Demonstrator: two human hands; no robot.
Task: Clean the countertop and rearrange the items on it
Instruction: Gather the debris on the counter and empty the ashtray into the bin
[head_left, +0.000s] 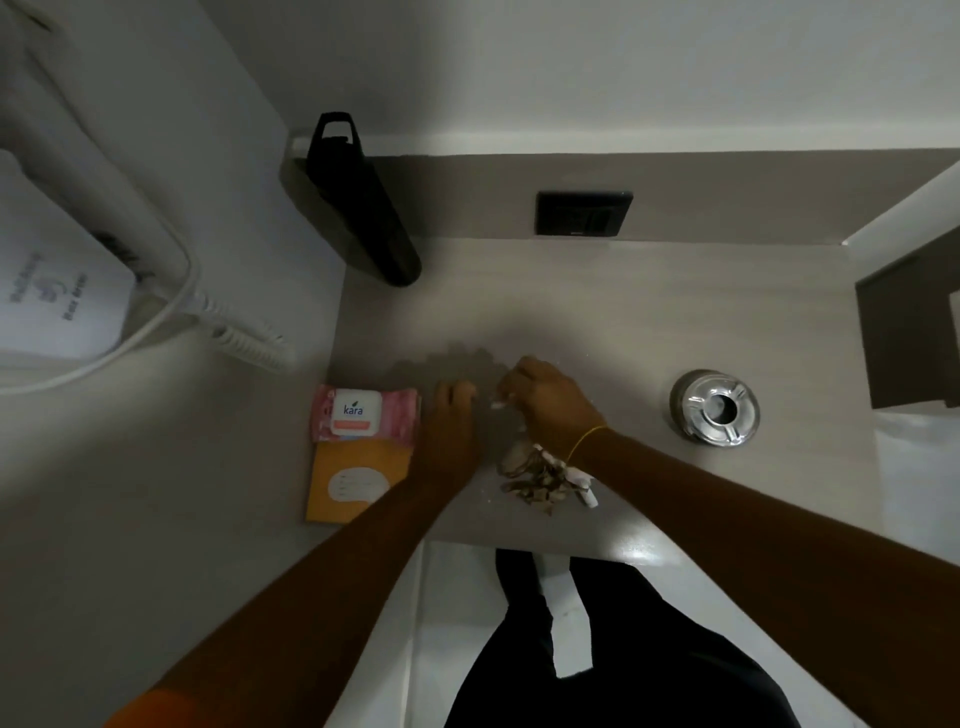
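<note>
On the grey countertop (597, 312) lies a heap of brown scraps and white bits (545, 480) near the front edge, under my right wrist. My right hand (545, 405) hovers over the middle of the counter, its fingertips pinched on a small white scrap (498, 404). My left hand (452, 421) rests flat on the counter just left of it, fingers together, holding nothing. A pink pack of wet wipes (363, 413) lies left of my left hand, with an orange card (353, 480) below it.
A round metal ashtray (716, 406) stands at the right. A black bottle (358, 202) stands in the back left corner. A black wall socket (583, 213) sits on the backsplash. A white wall-mounted hair dryer with a coiled cord (249, 343) hangs at the left.
</note>
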